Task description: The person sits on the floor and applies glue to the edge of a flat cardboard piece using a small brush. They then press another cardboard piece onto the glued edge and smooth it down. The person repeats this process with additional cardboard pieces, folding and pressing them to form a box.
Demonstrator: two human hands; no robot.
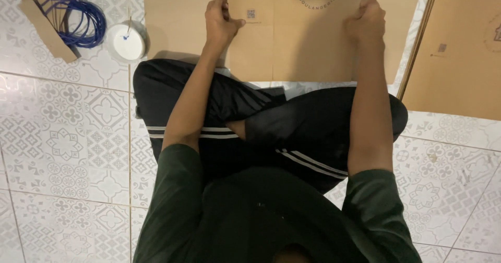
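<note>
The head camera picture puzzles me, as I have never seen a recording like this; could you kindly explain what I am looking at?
There is no machine here: a person wears one camera on the head, so you look straight down at their own body. They sit cross-legged on a patterned tiled floor, in a dark green top and black trousers with white stripes.

Both arms reach forward to a flat sheet of brown cardboard lying on the floor. The left hand and the right hand each grip a folded panel of it, fingers curled over its upper part.

To the right lies a stack of similar cardboard sheets. At upper left are a white roll of twine, a coil of blue cord and some cardboard scraps.
</note>
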